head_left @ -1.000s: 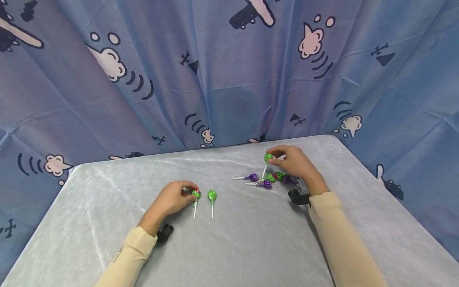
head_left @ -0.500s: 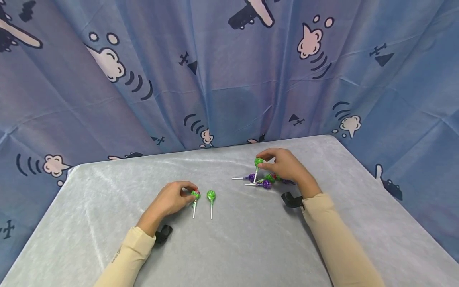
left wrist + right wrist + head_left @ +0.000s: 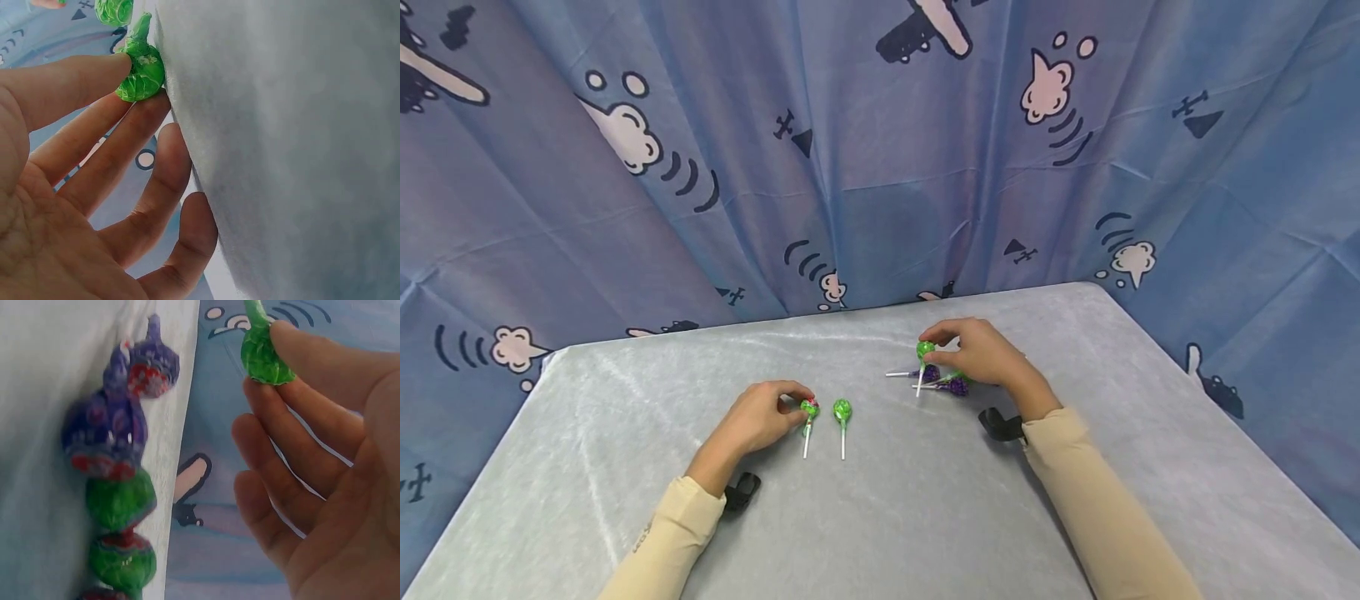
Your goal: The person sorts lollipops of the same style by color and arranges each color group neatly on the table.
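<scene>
My left hand [image 3: 763,417] pinches the head of a green-wrapped lollipop [image 3: 142,75] between thumb and fingers, low at the tabletop, its white stick pointing toward me. Just right of it another green lollipop [image 3: 842,411] lies on the table, stick also toward me. My right hand [image 3: 981,354] holds a third green lollipop [image 3: 265,357] by its head, raised above the table with the stick hanging down. Behind and below that stick lie purple lollipops [image 3: 957,386]. The right wrist view has them in a row with green-and-red ones [image 3: 122,500], which my right hand mostly hides in the head view.
A pale grey cloth covers the table [image 3: 880,517]. Along its far edge hangs a blue patterned curtain [image 3: 880,167]. Each wrist carries a black camera mount [image 3: 1000,425].
My right hand has moved left and slightly toward me, carrying its green lollipop from above the pile's middle to its left end. My left hand stays in place.
</scene>
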Action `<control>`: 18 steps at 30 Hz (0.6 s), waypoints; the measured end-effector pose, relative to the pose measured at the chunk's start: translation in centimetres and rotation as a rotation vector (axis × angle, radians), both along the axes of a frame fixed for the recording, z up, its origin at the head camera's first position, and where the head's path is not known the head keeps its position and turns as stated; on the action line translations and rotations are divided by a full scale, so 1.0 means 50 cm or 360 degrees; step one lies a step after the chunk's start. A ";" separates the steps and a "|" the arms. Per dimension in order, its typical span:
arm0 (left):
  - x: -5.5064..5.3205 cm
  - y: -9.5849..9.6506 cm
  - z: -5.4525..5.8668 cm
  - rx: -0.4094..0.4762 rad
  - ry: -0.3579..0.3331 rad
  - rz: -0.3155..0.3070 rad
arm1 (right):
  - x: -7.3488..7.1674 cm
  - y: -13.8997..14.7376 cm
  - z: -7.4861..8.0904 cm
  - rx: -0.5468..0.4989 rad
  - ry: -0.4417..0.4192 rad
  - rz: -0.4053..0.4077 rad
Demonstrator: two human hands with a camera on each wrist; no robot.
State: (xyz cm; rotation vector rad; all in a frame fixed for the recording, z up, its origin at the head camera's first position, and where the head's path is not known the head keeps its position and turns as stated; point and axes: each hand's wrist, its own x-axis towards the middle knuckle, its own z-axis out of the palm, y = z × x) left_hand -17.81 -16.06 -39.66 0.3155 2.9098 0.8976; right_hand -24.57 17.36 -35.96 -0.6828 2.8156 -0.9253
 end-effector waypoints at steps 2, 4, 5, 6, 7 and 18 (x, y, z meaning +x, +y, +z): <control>-0.001 0.000 -0.001 -0.0003 0.0007 -0.0001 | 0.002 -0.005 -0.001 -0.0001 0.0013 0.0038; -0.001 0.000 -0.001 -0.0001 0.0017 -0.0006 | 0.004 -0.011 -0.003 0.0000 0.0020 0.0075; 0.000 0.000 -0.001 0.0000 0.0022 -0.0008 | 0.005 -0.014 -0.004 -0.0003 0.0014 0.0083; 0.000 0.000 -0.002 0.0001 0.0027 -0.0011 | 0.006 -0.017 -0.005 -0.0002 0.0012 0.0093; 0.000 -0.001 -0.002 0.0001 0.0030 -0.0012 | 0.007 -0.020 -0.007 -0.0002 0.0011 0.0104; -0.001 -0.002 -0.005 -0.0002 0.0044 -0.0017 | 0.016 -0.054 -0.017 0.0009 0.0014 0.0200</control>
